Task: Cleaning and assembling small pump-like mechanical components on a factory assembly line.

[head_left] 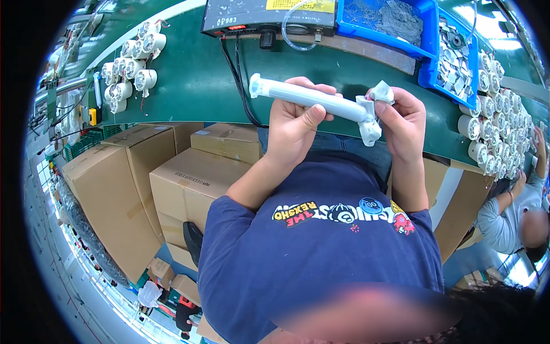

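Observation:
My left hand is wrapped around a pale translucent dispensing syringe barrel, the thumb lying along its near side. The barrel slants a little down to the right, with its flanged end pointing left. Crumpled white, tissue-like material covers the right end. My right hand is closed at that end, thumb and fingers pinching an upper piece of the white material. Whatever tip lies under the wrapping is hidden. Both hands are above the near edge of the green tabletop.
A dispenser control box with black cables and a clear hose stands at the back. Blue trays hold grey pieces. White round parts cluster left and right. Cardboard boxes stand below; a co-worker is at right.

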`<state>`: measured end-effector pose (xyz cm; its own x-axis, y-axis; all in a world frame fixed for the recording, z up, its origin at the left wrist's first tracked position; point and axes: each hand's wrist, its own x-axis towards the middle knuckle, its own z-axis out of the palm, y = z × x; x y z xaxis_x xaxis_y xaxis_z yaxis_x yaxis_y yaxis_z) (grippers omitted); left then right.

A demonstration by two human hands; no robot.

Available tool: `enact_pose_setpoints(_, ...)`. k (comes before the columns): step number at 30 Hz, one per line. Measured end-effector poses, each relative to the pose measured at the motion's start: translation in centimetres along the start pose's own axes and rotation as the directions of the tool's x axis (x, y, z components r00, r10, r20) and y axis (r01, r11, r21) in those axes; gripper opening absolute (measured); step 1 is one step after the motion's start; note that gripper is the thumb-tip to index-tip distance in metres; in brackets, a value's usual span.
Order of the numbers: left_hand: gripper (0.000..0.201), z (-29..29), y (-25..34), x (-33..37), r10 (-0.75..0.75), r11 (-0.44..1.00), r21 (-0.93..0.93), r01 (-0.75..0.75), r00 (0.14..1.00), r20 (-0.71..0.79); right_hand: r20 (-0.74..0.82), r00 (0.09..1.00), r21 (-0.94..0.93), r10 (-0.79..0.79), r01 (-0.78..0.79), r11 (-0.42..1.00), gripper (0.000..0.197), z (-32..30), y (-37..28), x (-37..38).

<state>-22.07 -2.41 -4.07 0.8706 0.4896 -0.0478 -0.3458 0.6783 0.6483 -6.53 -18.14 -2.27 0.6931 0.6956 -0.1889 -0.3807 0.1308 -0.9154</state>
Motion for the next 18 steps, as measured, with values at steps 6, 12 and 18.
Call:
enact_pose_setpoints(6, 0.041, 0.6, 0.2, -0.3, 0.050, 0.999, 0.015, -0.049, 0.997, -0.055, -0.012, 0.997, 0.125, -0.081, 0.082, 0.989, 0.024, -0.2, 0.9, -0.3)
enact_pose_setpoints(12, 0.043, 0.9, 0.7, 0.0, 0.202, 0.972, -0.097, -0.215, 0.970, -0.133, 0.138, 0.956, 0.018, -0.259, 0.259, 0.966, 0.025, -1.1, 2.1, -0.1)
enact_pose_setpoints(18, 0.045, 1.3, 0.5, -0.2, 0.164, 0.986, 0.001, -0.164, 0.984, -0.063, 0.054, 0.969, 0.085, -0.240, 0.235, 0.968, 0.026, -0.7, 1.6, -1.1)
